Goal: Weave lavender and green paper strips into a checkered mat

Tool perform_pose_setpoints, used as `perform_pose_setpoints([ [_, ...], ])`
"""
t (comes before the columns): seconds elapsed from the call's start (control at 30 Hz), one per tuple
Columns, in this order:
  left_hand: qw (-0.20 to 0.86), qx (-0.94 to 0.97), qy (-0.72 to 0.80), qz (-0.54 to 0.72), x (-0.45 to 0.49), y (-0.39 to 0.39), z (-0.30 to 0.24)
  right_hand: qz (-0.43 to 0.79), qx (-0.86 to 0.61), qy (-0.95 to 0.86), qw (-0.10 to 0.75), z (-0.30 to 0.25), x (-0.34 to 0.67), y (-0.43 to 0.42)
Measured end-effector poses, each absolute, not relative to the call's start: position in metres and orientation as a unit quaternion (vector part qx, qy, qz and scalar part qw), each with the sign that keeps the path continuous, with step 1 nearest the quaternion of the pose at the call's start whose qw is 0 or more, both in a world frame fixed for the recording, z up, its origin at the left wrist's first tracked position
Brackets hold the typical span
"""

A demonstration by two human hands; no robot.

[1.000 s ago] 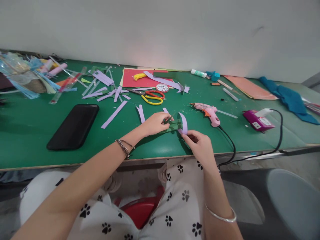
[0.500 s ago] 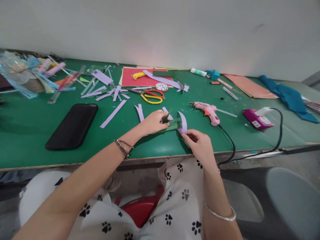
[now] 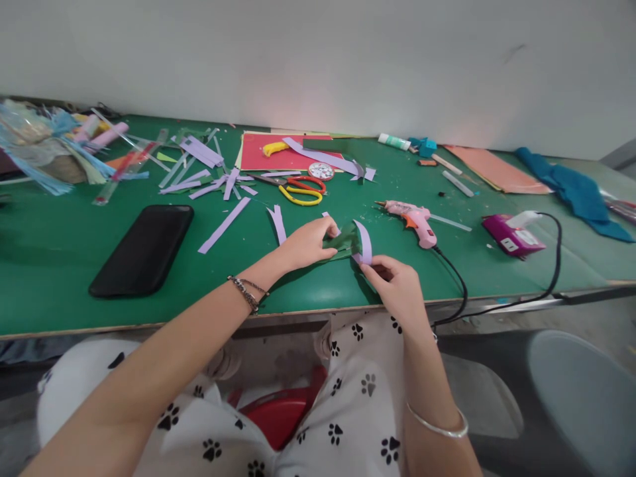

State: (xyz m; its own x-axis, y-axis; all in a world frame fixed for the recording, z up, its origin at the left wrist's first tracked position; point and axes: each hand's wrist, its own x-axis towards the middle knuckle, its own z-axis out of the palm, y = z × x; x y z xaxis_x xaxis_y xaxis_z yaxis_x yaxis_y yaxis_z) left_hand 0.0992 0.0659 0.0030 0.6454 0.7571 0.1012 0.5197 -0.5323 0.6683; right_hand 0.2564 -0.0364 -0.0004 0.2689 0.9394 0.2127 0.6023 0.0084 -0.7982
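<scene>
My right hand (image 3: pixel 395 285) pinches the lower end of a curved purple paper strip (image 3: pixel 365 242) between thumb and forefinger. Green paper strips (image 3: pixel 348 241) run from inside that curve leftward to my left hand (image 3: pixel 309 245). The left thumb and forefinger curl round the green strips, and the other left fingers are partly hidden. Left of that hand, a folded purple strip (image 3: pixel 278 224) lies on the table. A pink glue gun (image 3: pixel 410 217) rests to the right of my hands, and scissors (image 3: pixel 301 190) with red and yellow handles lie beyond them.
A black phone (image 3: pixel 143 252) lies at left on the green table (image 3: pixel 223 285). Purple strips (image 3: pixel 201 152) are heaped farther back, near red paper (image 3: pixel 253 158). At right, the glue gun's cord leads to a purple power adapter (image 3: pixel 511 240) close to the front edge.
My left fingers have shifted on the green strips; the strip ends that stuck up by them now lie lower, bunched toward the purple curve. My right hand has hardly moved.
</scene>
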Motion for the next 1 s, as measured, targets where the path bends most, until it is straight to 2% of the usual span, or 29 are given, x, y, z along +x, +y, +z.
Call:
perform_pose_setpoints([
  [0.47,0.258,0.874,0.354,0.209,0.101,0.070,-0.003,0.233,-0.671,-0.545,0.445,0.000,0.254,-0.034],
  [0.77,0.312,0.846,0.371,0.221,0.101,0.068,-0.001,0.222,-0.694,-0.497,0.470,-0.001,0.247,-0.028],
  [1.0,0.309,0.857,0.350,0.220,0.100,0.069,-0.001,0.209,-0.697,-0.479,0.491,-0.004,0.244,-0.026],
])
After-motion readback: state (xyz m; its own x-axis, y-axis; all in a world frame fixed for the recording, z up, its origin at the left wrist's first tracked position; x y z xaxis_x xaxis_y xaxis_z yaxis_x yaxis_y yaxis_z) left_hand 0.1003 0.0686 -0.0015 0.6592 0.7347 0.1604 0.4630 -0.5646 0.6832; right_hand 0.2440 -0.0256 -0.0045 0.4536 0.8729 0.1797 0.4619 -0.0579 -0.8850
